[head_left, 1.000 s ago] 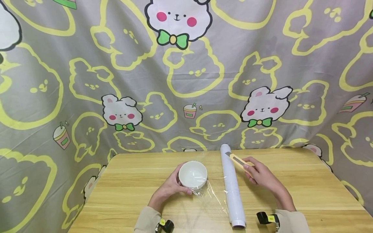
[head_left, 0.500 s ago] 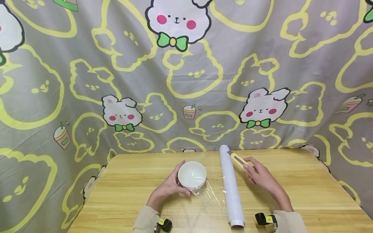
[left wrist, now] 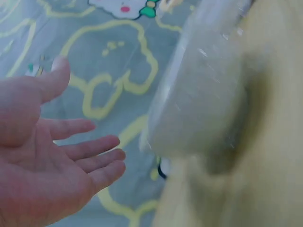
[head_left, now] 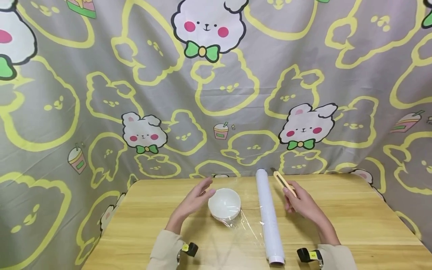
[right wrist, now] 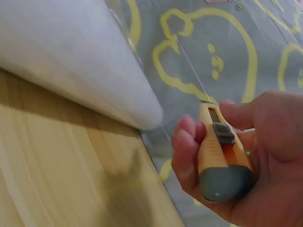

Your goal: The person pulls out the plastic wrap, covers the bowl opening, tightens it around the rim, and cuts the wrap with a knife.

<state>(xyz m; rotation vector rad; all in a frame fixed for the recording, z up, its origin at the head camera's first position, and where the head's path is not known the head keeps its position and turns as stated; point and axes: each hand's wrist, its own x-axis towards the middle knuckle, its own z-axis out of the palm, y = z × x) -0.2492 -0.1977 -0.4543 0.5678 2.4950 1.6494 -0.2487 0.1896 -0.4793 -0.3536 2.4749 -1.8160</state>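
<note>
Behind the table hangs one big gray cloth [head_left: 227,86] with yellow shapes and white bunnies on it. Below it is one wooden table [head_left: 371,225]. One long roll of plastic wrap [head_left: 270,221] lies on the table, its far end close to the cloth. One thin clear sheet [head_left: 248,225] runs from the roll toward the bowl, and part of it is over the bowl's rim.

Two hands are here. The left hand [head_left: 192,200] is just beside the bowl, fingers spread and holding nothing. The right hand [head_left: 300,200] is on the other side of the roll, with its fingers curled around the knife. One white bowl [head_left: 224,204] stands upright on the table, between the left hand and the roll. One yellow knife [head_left: 285,183] is the smallest thing, up off the table. Its blade looks like it may be out, but it is too thin to be sure.

Half a second ago, the left hand was holding the bowl; now it has let go. The knife's tip was over the roll, and now it is to the right of it. The bowl and the roll are in about the same spots.
</note>
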